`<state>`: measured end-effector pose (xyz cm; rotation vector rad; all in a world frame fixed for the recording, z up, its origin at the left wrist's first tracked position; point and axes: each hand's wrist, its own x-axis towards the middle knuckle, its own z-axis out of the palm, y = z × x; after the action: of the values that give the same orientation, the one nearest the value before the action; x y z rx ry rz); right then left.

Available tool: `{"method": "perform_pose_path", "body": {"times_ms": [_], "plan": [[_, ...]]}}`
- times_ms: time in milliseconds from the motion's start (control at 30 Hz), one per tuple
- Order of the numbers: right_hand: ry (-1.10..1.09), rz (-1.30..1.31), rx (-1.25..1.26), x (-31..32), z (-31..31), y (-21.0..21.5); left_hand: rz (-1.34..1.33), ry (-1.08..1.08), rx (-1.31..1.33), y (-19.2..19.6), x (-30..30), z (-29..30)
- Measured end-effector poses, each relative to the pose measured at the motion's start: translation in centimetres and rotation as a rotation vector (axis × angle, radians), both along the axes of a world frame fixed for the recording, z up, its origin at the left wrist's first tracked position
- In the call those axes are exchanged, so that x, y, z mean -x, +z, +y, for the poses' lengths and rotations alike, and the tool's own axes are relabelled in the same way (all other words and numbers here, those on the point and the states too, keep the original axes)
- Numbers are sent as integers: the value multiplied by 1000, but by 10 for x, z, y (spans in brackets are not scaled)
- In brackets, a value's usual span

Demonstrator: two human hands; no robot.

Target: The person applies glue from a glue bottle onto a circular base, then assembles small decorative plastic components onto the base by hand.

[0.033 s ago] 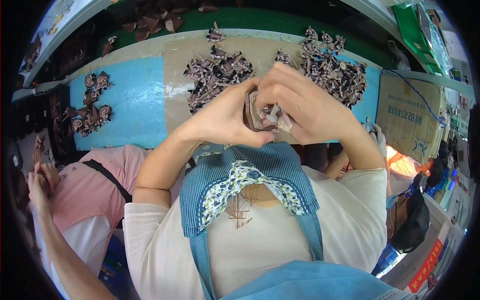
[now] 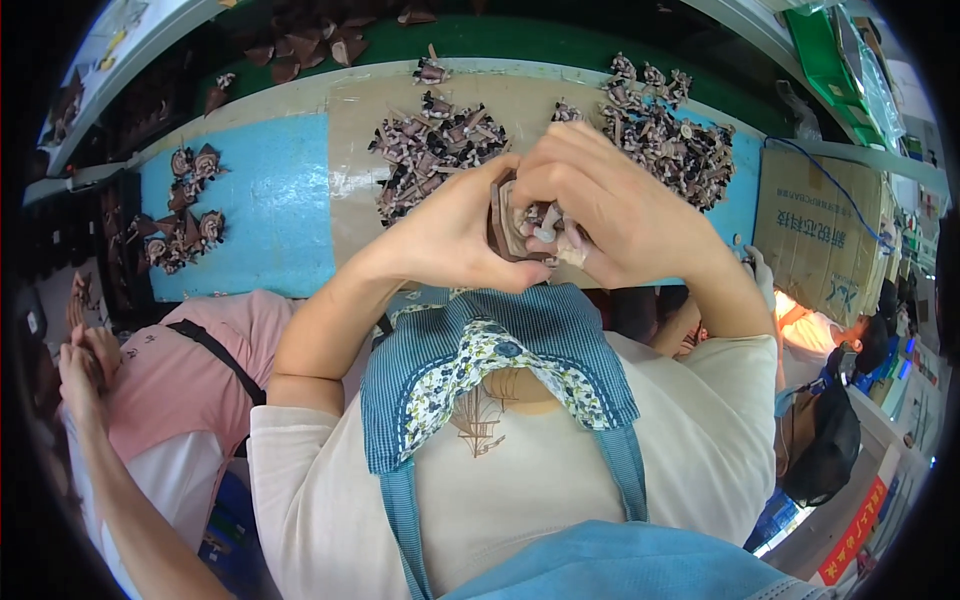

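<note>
My left hand (image 2: 455,232) is curled round a brown, flat-edged hollow piece (image 2: 497,228), held up in front of my chest over the bench's near edge. Bent over the same piece, my right hand (image 2: 615,215) has its fingers closed at the opening. A small greyish-white part (image 2: 545,232) shows between the hands; its kind is hard to make out. Beyond my left hand lies a heap of small brown, pink and black figures (image 2: 425,165). Another heap of such figures (image 2: 675,150) lies past my right hand.
More brown figures (image 2: 185,235) lie on the blue bench top (image 2: 255,215) at left. Brown cone-shaped pieces (image 2: 300,50) sit on the green strip behind. A cardboard box (image 2: 820,235) stands at right. A co-worker in pink (image 2: 205,360) is close on my left.
My right fingers have shifted very slightly over the brown piece. Everything else looks the same.
</note>
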<state>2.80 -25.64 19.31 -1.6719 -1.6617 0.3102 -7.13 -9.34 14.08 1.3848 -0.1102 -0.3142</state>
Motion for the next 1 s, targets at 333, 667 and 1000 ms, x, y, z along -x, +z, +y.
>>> {"method": "perform_pose_path", "body": {"times_ms": [333,667,1000], "plan": [[-518,125,2,35,1,0,-296,236,-445,10,-3,-13],[-311,159,210,10,5,15,-397,151,-521,14,-10,-3],[-636,356,-199,30,12,-28,-414,400,-548,1,-11,-20]]}}
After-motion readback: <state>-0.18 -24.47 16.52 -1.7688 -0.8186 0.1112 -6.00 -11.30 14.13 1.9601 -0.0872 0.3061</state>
